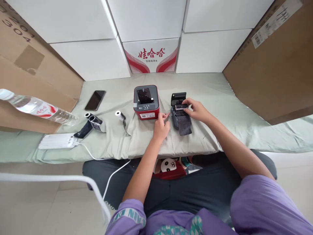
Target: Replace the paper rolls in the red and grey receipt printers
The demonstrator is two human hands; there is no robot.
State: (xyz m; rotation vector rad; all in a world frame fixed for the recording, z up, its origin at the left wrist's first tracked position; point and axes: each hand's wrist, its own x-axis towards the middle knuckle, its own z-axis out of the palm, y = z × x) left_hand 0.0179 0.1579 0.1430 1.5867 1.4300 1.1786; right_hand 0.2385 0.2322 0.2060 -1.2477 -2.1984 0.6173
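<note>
On the cloth-covered surface, a small dark portable printer stands with its lid raised. A roll of black paper lies in its bay, and a loose black strip hangs over the front. My right hand pinches the roll's right end between thumb and fingers. Between the two printers rests my left hand, its fingers partly bent and apart, with nothing seen in them. It is close to the front right corner of a red and black printer, from whose top black paper sticks out.
Left of the printers lie a small paper roll, more black rolls, a phone and a white power bank with a cable. A water bottle leans at far left. White boxes and cardboard cartons enclose the surface.
</note>
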